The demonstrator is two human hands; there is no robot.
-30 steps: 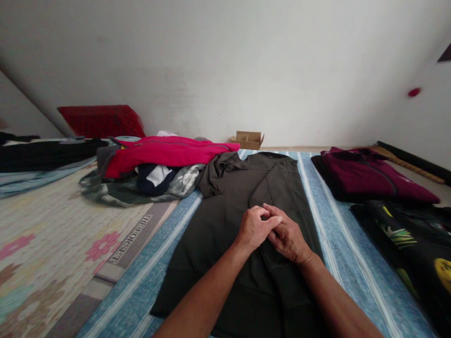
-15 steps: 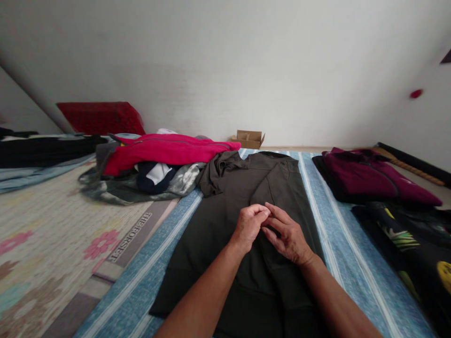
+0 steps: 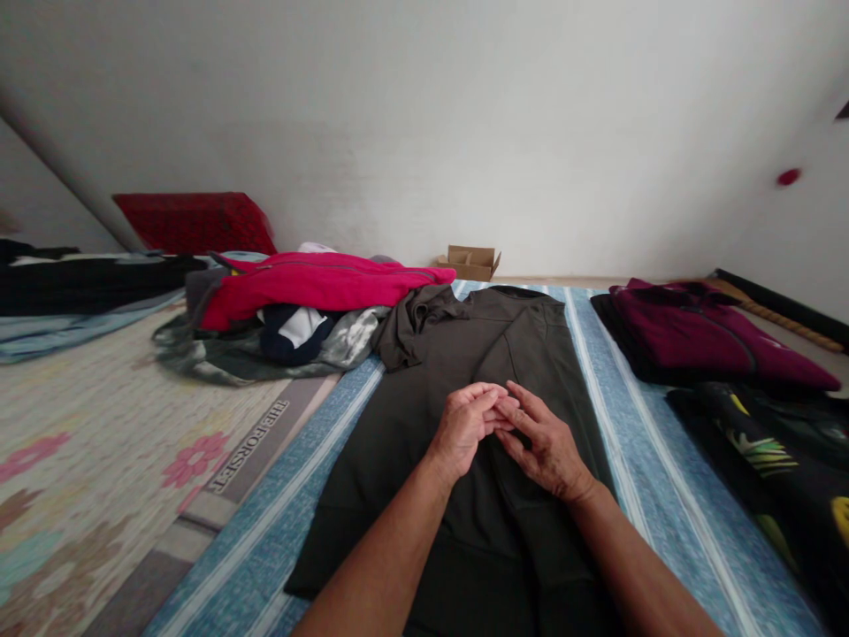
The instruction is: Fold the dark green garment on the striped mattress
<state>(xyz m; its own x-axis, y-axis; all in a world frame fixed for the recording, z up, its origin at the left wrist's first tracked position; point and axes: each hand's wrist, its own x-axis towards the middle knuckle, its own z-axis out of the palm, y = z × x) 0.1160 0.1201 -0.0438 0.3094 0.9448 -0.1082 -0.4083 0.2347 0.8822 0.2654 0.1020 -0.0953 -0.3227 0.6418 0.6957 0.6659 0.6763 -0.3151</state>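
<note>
Head view: dark shirt [image 3: 457, 354] lay on blue striped sheet [image 3: 669, 531], neck near far edge. Looked light, soft; shoulders, hem suited holding. Right hand [image 3: 545, 447] grip was loosely spread; left hand [image 3: 466, 426] touched its fingers, pinch unclear.

A second ago the two hands were clasped, the thumb of the left hand [image 3: 464, 429] laid across the fingers of the right hand [image 3: 549, 453]. Now that thumb is drawn back over its own fingers, and the right fingers have parted more, though the hands meet at the fingertips. The view has turned slightly left, so the yellow patch [image 3: 841, 518] on the black shirt [image 3: 736, 478] is cut further by the edge.
</note>
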